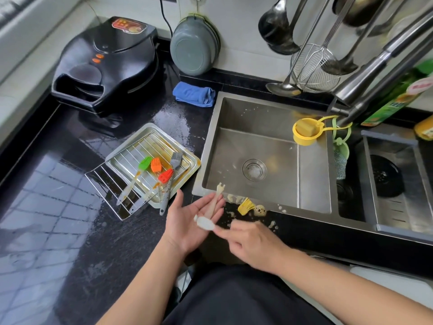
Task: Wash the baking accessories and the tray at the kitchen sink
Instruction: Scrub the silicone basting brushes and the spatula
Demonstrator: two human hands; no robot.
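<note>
I have a bare brush handle (212,207) lying across my left hand (189,221), low in the centre of the frame. That hand is palm up with the fingers straight, so the handle only rests on it. Its long axis runs from the soapy butt end at lower left up toward the forked tip at upper right, which points over the front rim of the sink (234,198).

My right hand (248,240) is just right of the butt end, fingers loosely curled and reaching toward it. I cannot tell whether the fingertips actually pinch the handle or only brush it. This hand is the nearer one to the pulled-off yellow brush head (246,205), which lies on the counter edge just right of the handle's tip, beside some foam.

I judge I am scrubbing the handle, with the head to follow, and the sink lies directly up and right along the handle's axis.

The other brushes (155,165) still wait on the rack in the greasy tray (187,158), left of centre, nearer my left hand.
</note>
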